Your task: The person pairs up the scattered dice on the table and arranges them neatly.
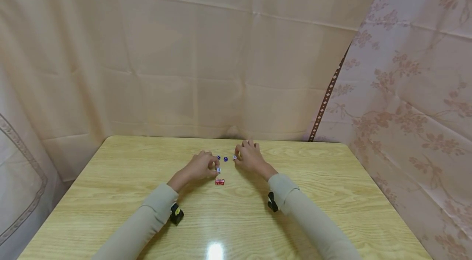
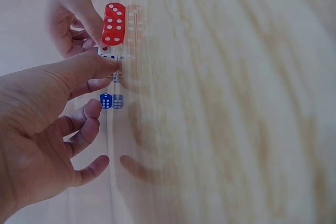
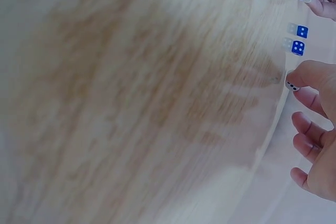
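Between thumb and forefinger, my left hand pinches a white die, whose dark pips face the right wrist view. My right hand pinches another white die, partly covered by the thumb in the right wrist view. Its other fingers are loosely bent. Two blue dice with white pips lie on the table between the hands, a little apart. Nearer the body, two red dice sit side by side, touching, just in front of the left fingertips.
The dice lie on a wood-grain table toward its far edge. A beige curtain hangs behind it, and a floral curtain hangs along the right. Black wrist devices hang below the sleeves.
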`<state>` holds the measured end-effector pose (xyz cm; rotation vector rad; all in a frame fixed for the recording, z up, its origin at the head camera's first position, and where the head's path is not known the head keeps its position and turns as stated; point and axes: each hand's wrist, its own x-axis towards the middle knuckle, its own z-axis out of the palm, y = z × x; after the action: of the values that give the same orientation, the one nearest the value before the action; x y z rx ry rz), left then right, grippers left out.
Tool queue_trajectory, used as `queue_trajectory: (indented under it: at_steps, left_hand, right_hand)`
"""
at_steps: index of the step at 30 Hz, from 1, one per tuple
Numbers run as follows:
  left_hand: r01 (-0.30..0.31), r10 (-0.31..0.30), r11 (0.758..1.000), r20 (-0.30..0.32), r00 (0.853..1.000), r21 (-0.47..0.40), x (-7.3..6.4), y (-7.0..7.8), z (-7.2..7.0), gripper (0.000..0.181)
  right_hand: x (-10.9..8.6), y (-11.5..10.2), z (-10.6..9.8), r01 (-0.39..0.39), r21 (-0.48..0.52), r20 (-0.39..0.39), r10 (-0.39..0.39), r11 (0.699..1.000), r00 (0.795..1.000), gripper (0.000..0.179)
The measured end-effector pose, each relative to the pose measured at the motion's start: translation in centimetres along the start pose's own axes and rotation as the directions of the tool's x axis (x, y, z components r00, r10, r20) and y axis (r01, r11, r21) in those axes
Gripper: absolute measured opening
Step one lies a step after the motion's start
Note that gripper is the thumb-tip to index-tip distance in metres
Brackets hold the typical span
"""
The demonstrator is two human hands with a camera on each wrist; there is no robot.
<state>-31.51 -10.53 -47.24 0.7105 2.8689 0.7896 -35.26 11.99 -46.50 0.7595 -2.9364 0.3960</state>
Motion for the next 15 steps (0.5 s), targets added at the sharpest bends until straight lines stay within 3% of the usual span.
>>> queue_trajectory:
  at_steps: [15]
  left_hand:
    - [-0.016,0.016,1.000,-0.012,1.000,0.000,0.0,-0.1,0.1,0.010]
  right_hand:
    - [-1.2,-0.3,-0.1,0.050,-0.007,-0.003,-0.050,0.999,0.999,0.013]
